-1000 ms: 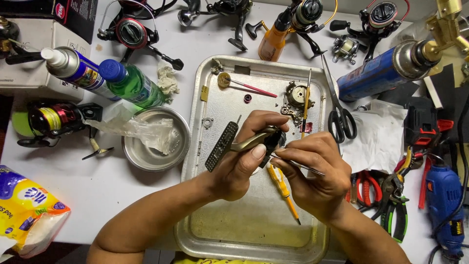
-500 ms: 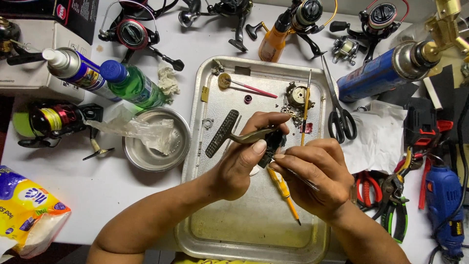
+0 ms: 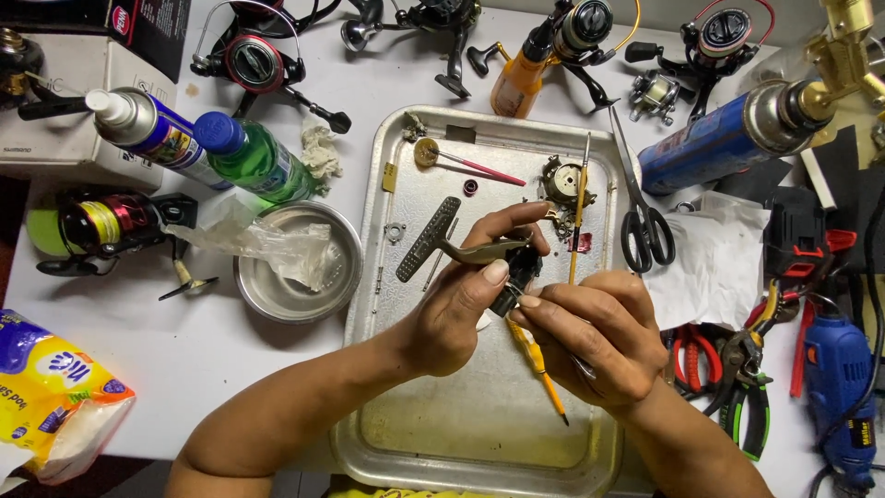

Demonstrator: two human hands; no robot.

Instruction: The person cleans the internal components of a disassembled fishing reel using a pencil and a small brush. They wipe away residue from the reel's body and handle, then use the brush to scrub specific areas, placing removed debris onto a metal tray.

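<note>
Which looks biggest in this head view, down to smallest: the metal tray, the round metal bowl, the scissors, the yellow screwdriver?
1. Metal tray, by far.
2. Round metal bowl.
3. Scissors.
4. Yellow screwdriver, though the right hand hides part of it, so its place below the scissors is unsure.

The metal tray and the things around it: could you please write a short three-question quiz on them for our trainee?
1. True or false: the scissors lie inside the metal tray.
2. Which hand grips the reel handle with the grey knob? A) left hand B) right hand C) neither
3. What lies in the round metal bowl left of the tray?

Key
1. False: they lie across the tray's right rim, handles out on the table.
2. A; the right hand pinches a small dark part at the handle's end.
3. A crumpled clear plastic bag.
</note>
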